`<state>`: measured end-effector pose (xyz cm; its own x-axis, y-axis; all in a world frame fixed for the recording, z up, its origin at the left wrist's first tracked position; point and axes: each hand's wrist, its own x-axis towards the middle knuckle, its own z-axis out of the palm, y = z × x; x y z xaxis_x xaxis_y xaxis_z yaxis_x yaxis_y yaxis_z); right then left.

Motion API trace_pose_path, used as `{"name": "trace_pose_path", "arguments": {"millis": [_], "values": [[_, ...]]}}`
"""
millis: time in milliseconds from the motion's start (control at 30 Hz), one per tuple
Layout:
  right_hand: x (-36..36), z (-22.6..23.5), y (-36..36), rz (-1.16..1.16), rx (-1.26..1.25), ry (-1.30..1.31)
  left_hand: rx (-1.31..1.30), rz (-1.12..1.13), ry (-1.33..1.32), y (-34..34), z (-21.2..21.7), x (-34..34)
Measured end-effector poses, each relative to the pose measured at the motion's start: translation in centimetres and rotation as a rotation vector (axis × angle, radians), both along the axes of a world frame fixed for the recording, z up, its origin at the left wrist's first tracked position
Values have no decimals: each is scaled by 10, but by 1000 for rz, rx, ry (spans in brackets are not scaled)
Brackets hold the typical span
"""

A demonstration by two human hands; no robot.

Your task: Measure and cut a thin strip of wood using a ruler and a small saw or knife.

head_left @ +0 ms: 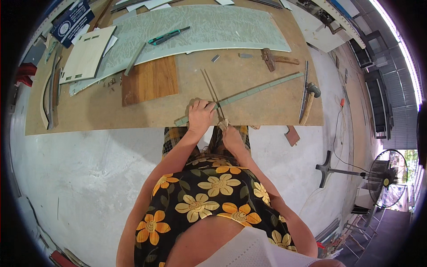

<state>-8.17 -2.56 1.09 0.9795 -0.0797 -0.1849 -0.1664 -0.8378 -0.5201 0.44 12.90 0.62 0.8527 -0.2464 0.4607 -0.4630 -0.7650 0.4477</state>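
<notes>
A long, narrow green strip (262, 89) with cross marks lies slantwise over the near part of the table. My left hand (201, 116) is closed on its left part, with the fingers bent over it and pressing it to the tabletop. At the table's front edge, my right hand (232, 139) grips the pale handle of what looks like a narrow saw (209, 84). Two thin, dark, nearly parallel lines run from that handle away from me. They cross the strip just right of my left fingertips. The saw's contact with the strip is too small to make out.
On the brown table (267, 113) lie a hammer (270, 60), a mallet (313, 91) beside a metal bar, a brown wooden board (153, 82) and a large patterned pale-green panel (209, 26) bearing a utility knife (169, 36). A standing fan (386, 178) is at the right.
</notes>
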Motion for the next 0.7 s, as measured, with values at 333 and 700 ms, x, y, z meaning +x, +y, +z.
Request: {"name": "trace_pose_path", "arguments": {"millis": [333,700], "values": [[-50,-1,-12,-40,-6,39,-10,-13,-1,2,5,-4],[-72,-2,-16,73,-52,78,6,3,-40,6,2,-3]]}}
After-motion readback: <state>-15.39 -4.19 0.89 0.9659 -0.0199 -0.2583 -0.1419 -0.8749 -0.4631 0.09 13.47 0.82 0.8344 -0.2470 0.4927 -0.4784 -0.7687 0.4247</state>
